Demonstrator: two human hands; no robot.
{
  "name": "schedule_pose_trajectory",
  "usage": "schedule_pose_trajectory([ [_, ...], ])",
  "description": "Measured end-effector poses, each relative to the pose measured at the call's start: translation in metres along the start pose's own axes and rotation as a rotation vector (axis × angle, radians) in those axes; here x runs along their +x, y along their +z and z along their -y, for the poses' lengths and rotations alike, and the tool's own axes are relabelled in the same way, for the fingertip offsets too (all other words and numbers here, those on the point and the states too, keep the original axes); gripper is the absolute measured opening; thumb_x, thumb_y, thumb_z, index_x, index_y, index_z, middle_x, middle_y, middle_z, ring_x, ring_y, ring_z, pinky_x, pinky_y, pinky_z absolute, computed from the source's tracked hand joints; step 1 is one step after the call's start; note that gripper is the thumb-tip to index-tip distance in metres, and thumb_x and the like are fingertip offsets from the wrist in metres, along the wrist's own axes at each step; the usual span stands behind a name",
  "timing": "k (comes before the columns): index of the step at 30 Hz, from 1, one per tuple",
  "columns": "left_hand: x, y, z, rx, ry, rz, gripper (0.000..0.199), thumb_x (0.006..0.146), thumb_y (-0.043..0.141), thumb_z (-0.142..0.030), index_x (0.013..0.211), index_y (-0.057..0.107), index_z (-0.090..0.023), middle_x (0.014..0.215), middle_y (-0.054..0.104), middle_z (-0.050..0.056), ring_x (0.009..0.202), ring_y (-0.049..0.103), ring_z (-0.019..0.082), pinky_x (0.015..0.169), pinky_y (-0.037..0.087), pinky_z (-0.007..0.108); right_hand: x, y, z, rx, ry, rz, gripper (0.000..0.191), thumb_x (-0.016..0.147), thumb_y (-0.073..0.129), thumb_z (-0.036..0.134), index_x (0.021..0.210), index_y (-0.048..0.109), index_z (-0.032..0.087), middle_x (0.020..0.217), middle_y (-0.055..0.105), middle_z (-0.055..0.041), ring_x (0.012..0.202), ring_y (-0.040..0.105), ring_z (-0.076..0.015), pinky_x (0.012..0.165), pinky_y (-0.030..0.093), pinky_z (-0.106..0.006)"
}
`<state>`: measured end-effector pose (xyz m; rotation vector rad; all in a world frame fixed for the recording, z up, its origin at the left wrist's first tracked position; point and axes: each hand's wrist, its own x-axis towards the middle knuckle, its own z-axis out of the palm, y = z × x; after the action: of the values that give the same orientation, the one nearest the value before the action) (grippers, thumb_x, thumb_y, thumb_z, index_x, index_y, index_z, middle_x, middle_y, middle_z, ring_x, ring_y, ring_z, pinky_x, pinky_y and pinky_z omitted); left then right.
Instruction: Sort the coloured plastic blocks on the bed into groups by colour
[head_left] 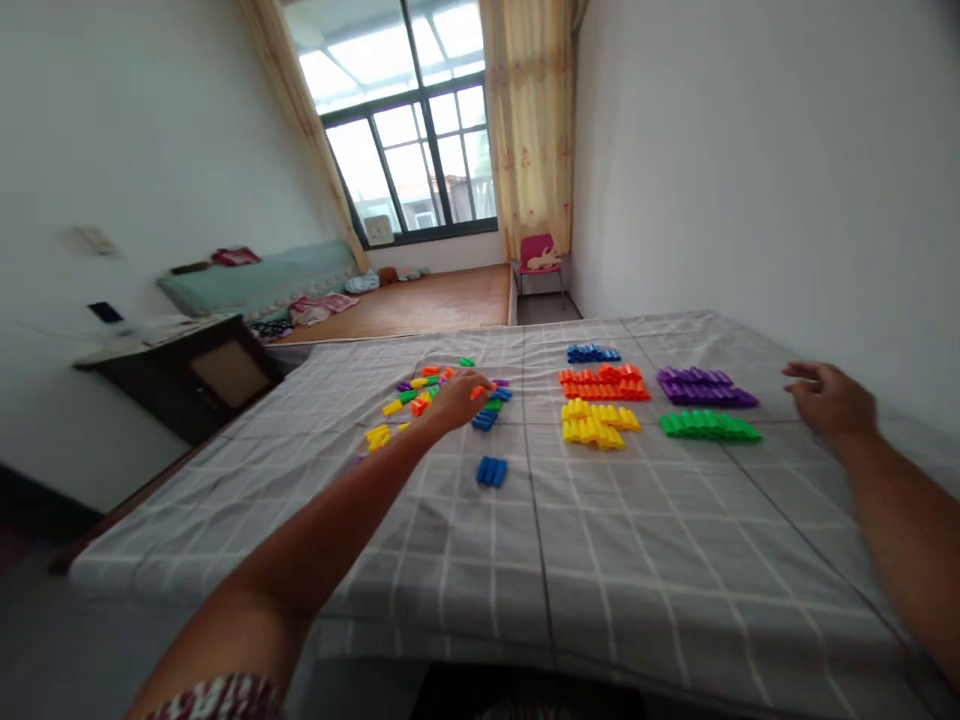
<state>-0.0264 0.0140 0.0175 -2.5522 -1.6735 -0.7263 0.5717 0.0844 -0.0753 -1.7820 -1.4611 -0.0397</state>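
Note:
My left hand reaches over a mixed pile of small coloured pieces, its fingers bent at an orange piece; whether it grips that piece is unclear. Blue pieces lie just right of the hand, and three more blue pieces lie nearer to me. To the right are groups sorted by colour: blue, orange, yellow, purple and green. My right hand hovers right of the purple and green groups, fingers slightly curled and apart, holding nothing.
A grey checked cloth covers the table. Behind it stand a bed under a window and a pink chair. A dark cabinet is at the left, and a white wall runs along the right.

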Motion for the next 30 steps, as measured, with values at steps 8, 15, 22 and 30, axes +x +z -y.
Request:
schedule_pose_trajectory([
  [8,-0.040,-0.042,0.116,0.145,-0.313,0.055,0.032,0.082,0.049,-0.015,0.104,0.071,-0.020,0.106,0.073,0.005,0.099,0.065,0.021,0.092,0.048,0.031,-0.028,0.022,0.186,0.142,-0.365,0.066,0.030,0.089,0.040,0.024,0.112,0.060,0.026,0.105,0.070,-0.0101,0.082,0.069,-0.0249,0.075,0.054,-0.039],
  [15,0.003,0.012,0.112,0.083,-0.257,0.107,0.035,0.087,0.049,-0.020,0.119,0.064,-0.017,0.124,0.064,0.010,0.116,0.058,0.023,0.104,0.041,0.034,-0.075,0.113,0.347,0.102,-0.826,0.546,0.032,0.082,0.052,0.017,0.109,0.067,0.020,0.109,0.071,-0.0076,0.089,0.067,-0.0189,0.087,0.051,-0.035],
  [22,0.013,0.024,0.122,0.015,-0.249,0.172,0.032,0.080,0.058,-0.017,0.110,0.068,-0.017,0.115,0.068,0.010,0.104,0.064,0.023,0.093,0.049,0.032,-0.083,0.190,0.395,-0.107,-0.732,0.759,0.047,0.078,0.056,0.011,0.122,0.065,0.023,0.108,0.072,-0.0055,0.106,0.064,-0.0226,0.093,0.048,-0.032],
  [30,-0.009,0.010,0.132,-0.027,-0.131,0.170,0.038,0.071,0.066,-0.020,0.109,0.069,-0.020,0.109,0.071,0.004,0.101,0.064,0.021,0.091,0.049,0.030,-0.083,0.193,0.401,-0.002,-0.730,0.913,0.029,0.078,0.059,0.012,0.104,0.070,0.018,0.102,0.073,-0.0047,0.088,0.067,-0.0169,0.078,0.052,-0.025],
])
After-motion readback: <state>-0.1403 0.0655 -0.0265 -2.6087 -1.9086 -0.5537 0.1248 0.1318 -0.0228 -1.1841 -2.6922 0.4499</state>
